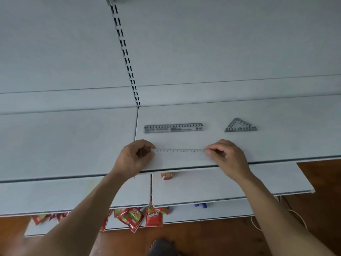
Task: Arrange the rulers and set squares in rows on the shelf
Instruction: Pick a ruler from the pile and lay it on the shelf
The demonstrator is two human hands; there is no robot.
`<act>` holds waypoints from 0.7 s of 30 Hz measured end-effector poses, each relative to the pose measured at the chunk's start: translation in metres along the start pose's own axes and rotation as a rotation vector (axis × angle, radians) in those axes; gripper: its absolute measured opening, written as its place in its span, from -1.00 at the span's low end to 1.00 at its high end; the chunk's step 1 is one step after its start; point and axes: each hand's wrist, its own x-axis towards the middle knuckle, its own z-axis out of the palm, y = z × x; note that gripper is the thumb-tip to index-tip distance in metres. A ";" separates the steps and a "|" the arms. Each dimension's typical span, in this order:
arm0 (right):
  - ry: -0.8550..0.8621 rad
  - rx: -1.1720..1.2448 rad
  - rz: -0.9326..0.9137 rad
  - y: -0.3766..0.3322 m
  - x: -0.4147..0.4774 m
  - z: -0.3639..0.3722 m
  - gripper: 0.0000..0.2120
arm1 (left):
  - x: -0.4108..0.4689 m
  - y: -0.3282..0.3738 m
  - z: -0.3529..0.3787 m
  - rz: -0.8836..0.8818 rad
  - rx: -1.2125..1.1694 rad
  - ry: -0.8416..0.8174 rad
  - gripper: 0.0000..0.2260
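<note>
A clear ruler [181, 152] lies crosswise near the front of the pale shelf [276, 145]. My left hand [135, 157] pinches its left end and my right hand [227, 157] pinches its right end. Behind it, further back on the shelf, lies a second grey-marked ruler [173, 128], parallel to the first. To the right of that one lies a clear set square [240, 125], its point toward the back wall.
A slotted upright [125, 54] divides the back wall. Left of the seam is another shelf board [64, 141]. Lower shelves stick out below, with red snack packets [132, 218] and blue caps [201, 205]. A wooden floor [317, 182] shows at the right.
</note>
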 end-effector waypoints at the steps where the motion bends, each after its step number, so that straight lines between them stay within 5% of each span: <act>1: -0.002 -0.009 -0.002 0.000 0.000 0.001 -0.95 | 0.000 0.001 0.000 0.018 0.024 0.012 -0.85; 12: 0.094 -0.141 -0.059 0.009 0.003 0.009 -0.92 | -0.002 0.006 0.004 0.170 0.237 0.019 -0.89; 21: 0.121 -0.175 -0.112 0.012 0.002 0.012 -0.92 | -0.005 0.004 0.004 0.194 0.318 -0.023 -0.69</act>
